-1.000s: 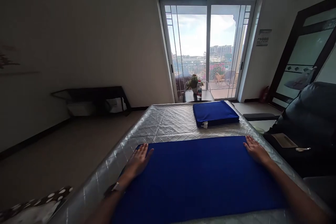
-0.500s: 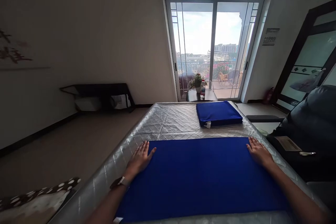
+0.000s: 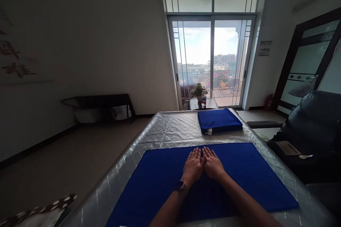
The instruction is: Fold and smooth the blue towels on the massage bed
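Observation:
A blue rectangular cloth [image 3: 247, 173] lies spread flat across the near part of a table with a silvery quilted cover [image 3: 170, 127]. Near the middle of its far edge, my left hand [image 3: 193, 166] rests palm down with fingers stretched out. Right beside it lies my right hand [image 3: 212, 163], also flat on the cloth, the two hands touching or almost touching at the thumbs. Beyond them sits a folded blue stack of cloth [image 3: 220, 118] with a white tag at its near edge.
Behind the table, a small dark table [image 3: 191, 105] holds a potted plant [image 3: 198, 90] and a bottle [image 3: 204, 98] before glass sliding doors. A black armchair [image 3: 317, 124] stands at the right. On the left, a dark low bench [image 3: 101, 103] is against the wall.
Both hands have slid inward from the cloth's far left and far right corners to meet at its middle. The view has tilted up slightly. The folded stack stays put.

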Demonstrator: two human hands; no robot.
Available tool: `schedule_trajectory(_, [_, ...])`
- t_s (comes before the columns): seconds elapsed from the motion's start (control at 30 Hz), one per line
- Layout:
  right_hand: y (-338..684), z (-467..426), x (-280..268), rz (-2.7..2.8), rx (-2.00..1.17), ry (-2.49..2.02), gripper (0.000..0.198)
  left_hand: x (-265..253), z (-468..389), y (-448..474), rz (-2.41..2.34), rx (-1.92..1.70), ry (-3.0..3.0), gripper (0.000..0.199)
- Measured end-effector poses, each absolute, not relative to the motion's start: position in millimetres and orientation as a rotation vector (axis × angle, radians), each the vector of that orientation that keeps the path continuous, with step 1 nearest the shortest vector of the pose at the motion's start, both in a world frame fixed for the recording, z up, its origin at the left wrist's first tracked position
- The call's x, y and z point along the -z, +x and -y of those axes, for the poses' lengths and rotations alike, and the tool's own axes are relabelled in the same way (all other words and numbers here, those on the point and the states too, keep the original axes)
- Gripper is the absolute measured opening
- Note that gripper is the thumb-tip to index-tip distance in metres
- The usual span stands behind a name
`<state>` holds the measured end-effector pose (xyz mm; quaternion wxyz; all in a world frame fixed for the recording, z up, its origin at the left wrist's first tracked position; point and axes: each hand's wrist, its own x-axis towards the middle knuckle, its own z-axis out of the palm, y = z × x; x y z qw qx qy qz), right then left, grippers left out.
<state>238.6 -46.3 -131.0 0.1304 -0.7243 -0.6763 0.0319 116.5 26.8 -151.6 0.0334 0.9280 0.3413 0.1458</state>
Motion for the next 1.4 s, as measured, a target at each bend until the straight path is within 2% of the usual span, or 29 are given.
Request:
schedule_trajectory(0.4, [252.0, 58.3, 123.7, 1.877, -0.193, -2.182, 0.067, 139.3, -31.2, 92.9, -1.028, -0.334, 2.840, 0.075])
schedule_trajectory(0.67, [423.4, 162.9, 156.2, 1.511, -0.021, -2.589, 0.081, 156.0, -93.7, -100.7, -1.401, -0.224, 2.759, 0.081])
schedule_trajectory(0.8, [466.1, 188.0, 171.0, 1.497, 0.050, -2.550, 0.082, 164.0, -102.1, -143.9, -1.471, -0.260, 2.727, 0.084])
schedule_trajectory(0.9, [460.1, 189.1, 165.6, 1.497, 0.055, -2.564, 0.083, 161.4, -98.3, -140.7, -1.482, -0.246, 2.724, 0.088])
schedule_trajectory(1.0, [445.5, 187.7, 147.1, 1.479, 0.029, -2.606, 0.081, 158.6, -99.1, -137.7, -1.461, -0.229, 2.761, 0.082])
schedule_trajectory(1.13, [402.9, 176.5, 114.0, 1.499, 0.197, -2.640, 0.071, 150.1, -90.6, -117.5, -1.546, -0.168, 2.810, 0.076])
schedule_trajectory(1.23, [336.5, 152.9, 98.2, 1.704, 0.220, -2.440, 0.065, 136.0, -55.6, -60.5, -1.470, -0.315, 2.853, 0.072])
schedule_trajectory(1.4, [229.6, 109.8, 103.8, 1.972, 0.007, -2.092, 0.063, 126.3, 14.6, 57.7, -0.920, -0.463, 2.947, 0.067])
